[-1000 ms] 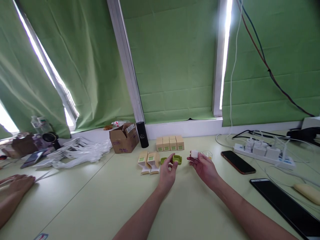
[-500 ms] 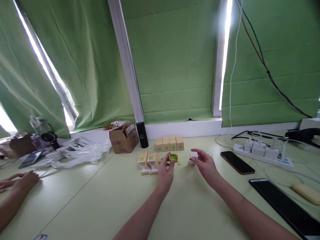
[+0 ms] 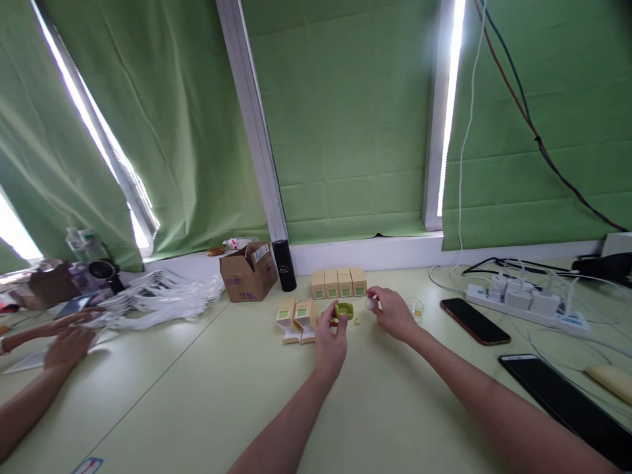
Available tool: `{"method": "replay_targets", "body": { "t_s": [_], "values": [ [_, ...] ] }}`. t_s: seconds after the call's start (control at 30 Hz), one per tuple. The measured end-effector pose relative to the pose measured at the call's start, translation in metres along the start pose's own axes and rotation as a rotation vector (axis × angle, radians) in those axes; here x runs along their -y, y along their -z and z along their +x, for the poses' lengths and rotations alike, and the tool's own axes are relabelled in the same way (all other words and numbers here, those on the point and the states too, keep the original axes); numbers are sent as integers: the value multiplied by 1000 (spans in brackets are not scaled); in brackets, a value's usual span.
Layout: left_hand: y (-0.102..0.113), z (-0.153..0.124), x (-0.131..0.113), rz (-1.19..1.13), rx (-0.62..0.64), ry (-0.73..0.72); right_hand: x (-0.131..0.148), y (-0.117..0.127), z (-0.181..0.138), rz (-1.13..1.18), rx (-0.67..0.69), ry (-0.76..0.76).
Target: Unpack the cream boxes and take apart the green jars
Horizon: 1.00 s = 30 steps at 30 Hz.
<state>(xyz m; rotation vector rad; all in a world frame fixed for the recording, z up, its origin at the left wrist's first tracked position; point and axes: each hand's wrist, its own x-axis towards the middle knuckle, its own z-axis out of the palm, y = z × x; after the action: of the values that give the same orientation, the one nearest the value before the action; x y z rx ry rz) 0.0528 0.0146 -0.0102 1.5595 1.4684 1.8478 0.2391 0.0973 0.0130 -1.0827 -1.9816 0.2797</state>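
My left hand (image 3: 330, 339) pinches a small green square case (image 3: 343, 310) just above the pale green table (image 3: 207, 395). A little to the right, my right hand (image 3: 394, 313) has its fingers closed on a small white piece (image 3: 370, 303), held close to the green case. Two opened tan boxes (image 3: 296, 319) lie just left of my left hand. A row of several shut tan boxes (image 3: 338, 282) stands behind both hands. A tiny green bit (image 3: 356, 320) lies on the table under the case. A small clear cup (image 3: 415, 308) sits right of my right hand.
A cardboard box (image 3: 247, 280) and a black cylinder (image 3: 284, 264) stand by the window sill. White plastic bags (image 3: 158, 299) lie at the left, where another person's hands (image 3: 69, 339) rest. A phone (image 3: 474, 320), a power strip (image 3: 530, 304) and a dark tablet (image 3: 567, 401) lie at the right.
My right hand has brought the white piece leftward toward the green case. My left hand stayed on the case. The other person's hands at the left shifted to the right.
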Motion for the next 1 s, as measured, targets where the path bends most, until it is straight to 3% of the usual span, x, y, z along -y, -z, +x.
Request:
{"method": "replay_targets", "body": {
  "t_s": [0.23,0.37,0.73,0.87,1.0],
  "values": [
    [3,2,-3,-1,-4,17,4,-22,5,-302,185,56],
    [3,2,-2,-16,-15,10,4,-26,4,-395,227,51],
    [2,1,-7,-5,-46,5,-14,33,-24,-461,122,182],
    [1,1,-5,-2,-46,10,-22,33,-36,-510,134,300],
    [1,1,-5,4,-39,9,-27,22,-33,-548,126,210]
  ]
}}
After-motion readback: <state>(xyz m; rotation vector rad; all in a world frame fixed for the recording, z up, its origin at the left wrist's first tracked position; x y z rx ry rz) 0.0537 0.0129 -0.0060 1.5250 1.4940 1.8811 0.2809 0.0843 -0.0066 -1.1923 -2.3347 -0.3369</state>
